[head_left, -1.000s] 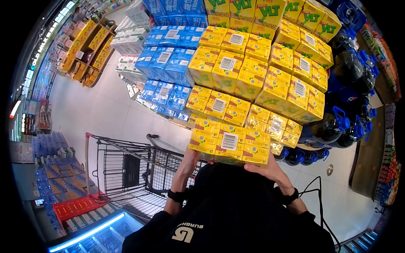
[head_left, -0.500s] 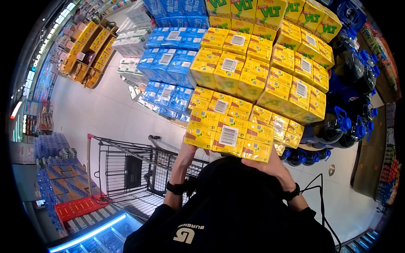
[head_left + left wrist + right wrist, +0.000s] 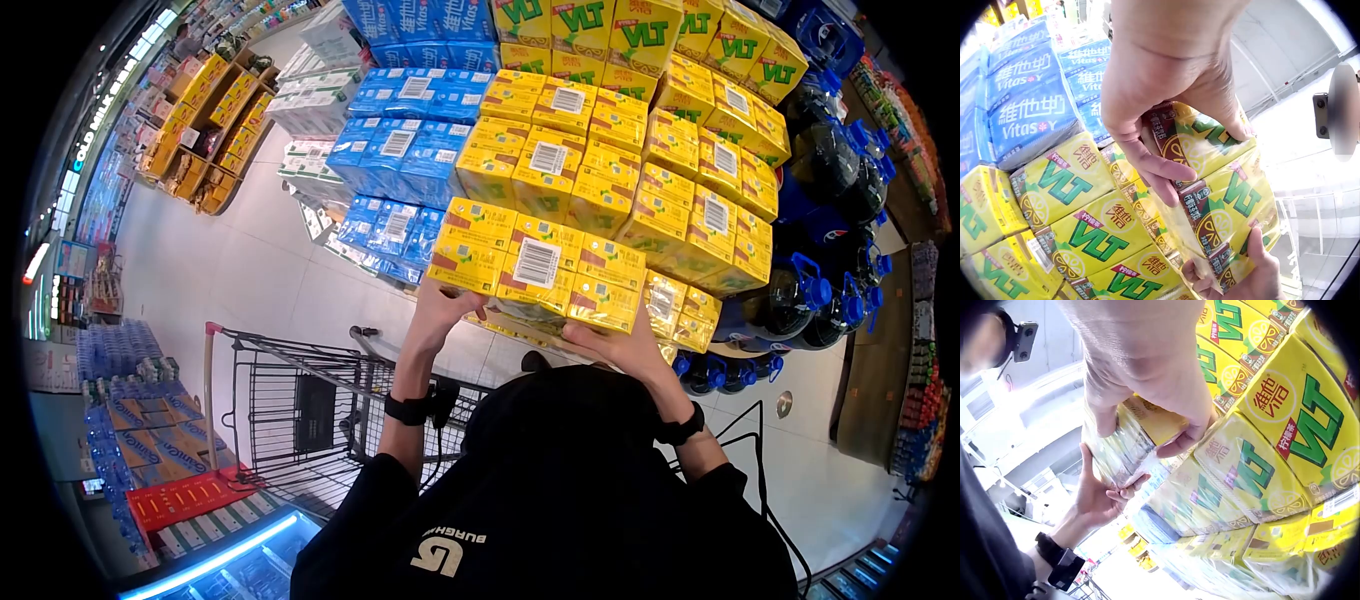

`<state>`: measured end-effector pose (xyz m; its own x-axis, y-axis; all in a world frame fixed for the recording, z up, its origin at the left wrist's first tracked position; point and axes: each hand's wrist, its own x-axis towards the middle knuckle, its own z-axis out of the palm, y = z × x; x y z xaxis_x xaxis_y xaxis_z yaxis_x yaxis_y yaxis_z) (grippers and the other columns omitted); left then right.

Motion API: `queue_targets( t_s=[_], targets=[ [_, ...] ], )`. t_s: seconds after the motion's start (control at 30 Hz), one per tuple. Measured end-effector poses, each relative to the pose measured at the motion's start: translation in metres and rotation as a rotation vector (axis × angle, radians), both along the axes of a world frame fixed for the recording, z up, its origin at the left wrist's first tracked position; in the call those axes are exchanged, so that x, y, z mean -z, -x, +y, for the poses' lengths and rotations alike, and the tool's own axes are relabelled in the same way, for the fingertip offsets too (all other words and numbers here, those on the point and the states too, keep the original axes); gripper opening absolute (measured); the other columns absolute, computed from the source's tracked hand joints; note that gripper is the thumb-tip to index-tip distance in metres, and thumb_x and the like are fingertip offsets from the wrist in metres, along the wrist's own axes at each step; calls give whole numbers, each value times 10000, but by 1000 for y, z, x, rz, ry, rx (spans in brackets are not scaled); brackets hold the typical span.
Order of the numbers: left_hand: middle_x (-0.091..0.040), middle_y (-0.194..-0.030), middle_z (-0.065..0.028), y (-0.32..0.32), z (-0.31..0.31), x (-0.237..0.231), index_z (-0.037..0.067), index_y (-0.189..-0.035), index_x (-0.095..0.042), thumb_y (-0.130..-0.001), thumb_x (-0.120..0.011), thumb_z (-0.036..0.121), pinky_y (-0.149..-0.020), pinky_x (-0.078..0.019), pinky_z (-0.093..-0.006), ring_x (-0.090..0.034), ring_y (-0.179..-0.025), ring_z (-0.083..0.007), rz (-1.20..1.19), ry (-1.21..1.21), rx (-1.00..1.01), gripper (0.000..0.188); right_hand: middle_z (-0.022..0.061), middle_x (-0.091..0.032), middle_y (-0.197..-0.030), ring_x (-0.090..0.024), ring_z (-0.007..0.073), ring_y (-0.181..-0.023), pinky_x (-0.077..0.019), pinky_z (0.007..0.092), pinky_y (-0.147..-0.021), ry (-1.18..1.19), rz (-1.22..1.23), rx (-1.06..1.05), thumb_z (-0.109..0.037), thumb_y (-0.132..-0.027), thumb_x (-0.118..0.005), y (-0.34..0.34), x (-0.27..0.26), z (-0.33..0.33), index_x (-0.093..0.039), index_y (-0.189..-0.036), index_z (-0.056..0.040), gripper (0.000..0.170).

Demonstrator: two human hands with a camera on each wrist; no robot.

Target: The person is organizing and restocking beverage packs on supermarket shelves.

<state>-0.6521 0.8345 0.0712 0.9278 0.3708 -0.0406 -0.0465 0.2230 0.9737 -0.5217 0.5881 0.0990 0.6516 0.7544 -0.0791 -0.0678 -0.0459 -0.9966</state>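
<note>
Both hands hold a plastic-wrapped multipack of yellow VLT lemon tea cartons [image 3: 535,262] in front of the stack. My left hand [image 3: 438,312] grips its left end. In the left wrist view the left thumb [image 3: 1232,122] lies on the near face and the fingers [image 3: 1160,169] wrap the other side. The right end is gripped by my right hand [image 3: 625,350], its thumb along the near lower edge. From the right wrist, the right hand [image 3: 1141,356] clasps the pack across from the left hand [image 3: 1094,503]. Stacked yellow tea packs [image 3: 548,160] rise just beyond, overlapped by the held pack.
Blue Vitasoy packs [image 3: 400,150] are stacked left of the yellow ones. Large dark bottles with blue caps [image 3: 800,290] stand at the right. A wire shopping cart [image 3: 320,410] is at my left on the pale floor [image 3: 230,270]. A lit freezer [image 3: 240,565] sits lower left.
Both hands have carried the tea pack forward, away from my chest and toward the stack. It now covers part of the lower yellow row. The arms reach further out.
</note>
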Motion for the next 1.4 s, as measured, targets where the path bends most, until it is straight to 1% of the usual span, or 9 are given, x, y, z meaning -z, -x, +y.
queue_targets(
  t_s=[0.03, 0.07, 0.2, 0.47, 0.7, 0.87, 1.0, 1.3, 1.4],
  targets=[
    [-684, -937, -96, -3, 2, 0, -24, -1140, -568, -795, -713, 68, -582, -560, -280, -661, -732, -166, -2, 10, 6, 385, 148, -490, -1301, -499, 231, -1216, -450, 372, -1008, 24, -89, -8, -182, -722, -863, -4, 2, 2, -182, -1409, 13, 987],
    [-684, -932, -92, -6, 3, 0, -23, -1134, -575, -795, -711, 66, -580, -557, -277, -659, -731, -164, -4, 20, 13, 376, 149, -489, -1300, -500, 231, -1217, -450, 372, -1009, 20, -78, 3, -182, -723, -863, -6, 2, 3, -183, -1408, 12, 985],
    [-683, -931, -94, -12, 8, 7, -25, -1130, -580, -807, -766, 157, -594, -548, -278, -667, -753, -171, 30, -3, 17, 414, 155, -487, -1297, -499, 232, -1223, -444, 370, -1017, 13, -43, 18, -192, -722, -864, -8, 0, 7, -197, -1398, 9, 971],
    [-681, -913, -102, -17, 9, 16, -31, -1109, -586, -812, -751, 182, -610, -547, -276, -668, -727, -175, 15, 25, -5, 402, 155, -490, -1292, -505, 238, -1219, -430, 365, -1028, -1, -115, 77, -254, -697, -884, -9, -1, 11, -236, -1386, 0, 978],
    [-677, -895, -95, -19, 14, 25, -35, -1095, -591, -805, -760, 243, -629, -545, -279, -660, -708, -169, -9, 14, 4, 436, 153, -488, -1296, -503, 232, -1217, -427, 359, -1030, -41, -29, 96, -223, -692, -887, -8, 5, 13, -247, -1379, -4, 964],
    [-677, -895, -92, -19, 13, 23, -36, -1078, -592, -805, -682, 140, -647, -544, -275, -662, -713, -169, 33, 4, -28, 337, 144, -487, -1292, -497, 223, -1220, -428, 352, -1026, -38, -125, 101, -194, -692, -885, -8, 2, 14, -255, -1369, -4, 944],
    [-678, -897, -90, -20, 15, 23, -36, -1065, -590, -790, -633, 74, -660, -549, -280, -666, -723, -170, 92, 12, -37, 299, 136, -490, -1282, -497, 214, -1217, -430, 346, -1026, -42, -106, 117, -165, -686, -887, -5, 0, 14, -267, -1359, -10, 928],
    [-668, -985, -88, -19, 17, 27, -22, -1133, -560, -790, -665, 73, -682, -563, -285, -671, -773, -168, 62, 9, -52, 370, 142, -484, -1300, -503, 212, -1220, -433, 349, -1035, -62, -93, 115, -141, -662, -895, -6, 5, 16, -260, -1371, -6, 961],
    [-667, -995, -86, -19, 18, 28, -17, -1148, -552, -789, -701, 113, -683, -561, -289, -672, -778, -168, 49, 19, -28, 409, 149, -482, -1309, -503, 218, -1226, -434, 351, -1036, -63, -80, 111, -144, -657, -899, -6, 6, 15, -258, -1374, -1, 973]
  ],
)
